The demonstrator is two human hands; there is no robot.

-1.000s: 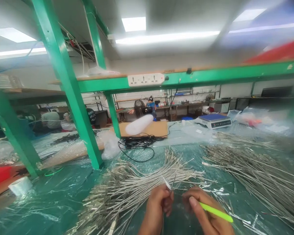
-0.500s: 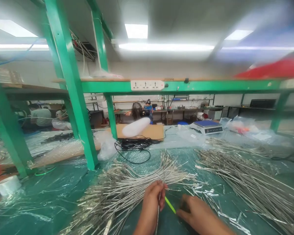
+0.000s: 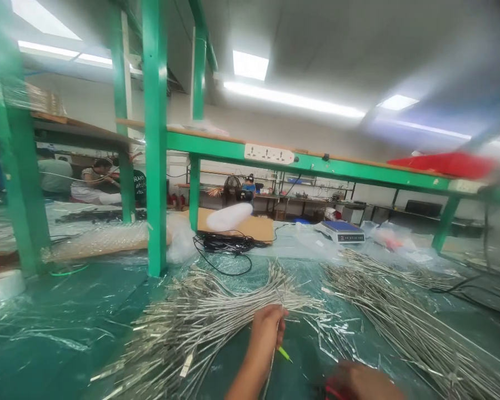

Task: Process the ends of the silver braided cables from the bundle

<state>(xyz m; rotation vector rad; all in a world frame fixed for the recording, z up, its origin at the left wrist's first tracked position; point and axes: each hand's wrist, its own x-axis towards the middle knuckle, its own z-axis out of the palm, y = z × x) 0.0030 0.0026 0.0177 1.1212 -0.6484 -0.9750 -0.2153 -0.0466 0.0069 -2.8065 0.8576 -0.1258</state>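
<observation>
The worker's left hand is closed in a firm pinch, from what I can see, its thumb side uppermost and the fingers curled in. Behind that grip the left wrist looks nearly straight, and the left forearm slants down and leftward. The right hand is lower, to the right of the grip and well apart from it, too blurred for me to make out its fingers.

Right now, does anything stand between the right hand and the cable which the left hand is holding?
Yes, partly: the yellow-green stick pokes out below the left hand, just right of the cable, on the side toward the blurred right hand.
</observation>
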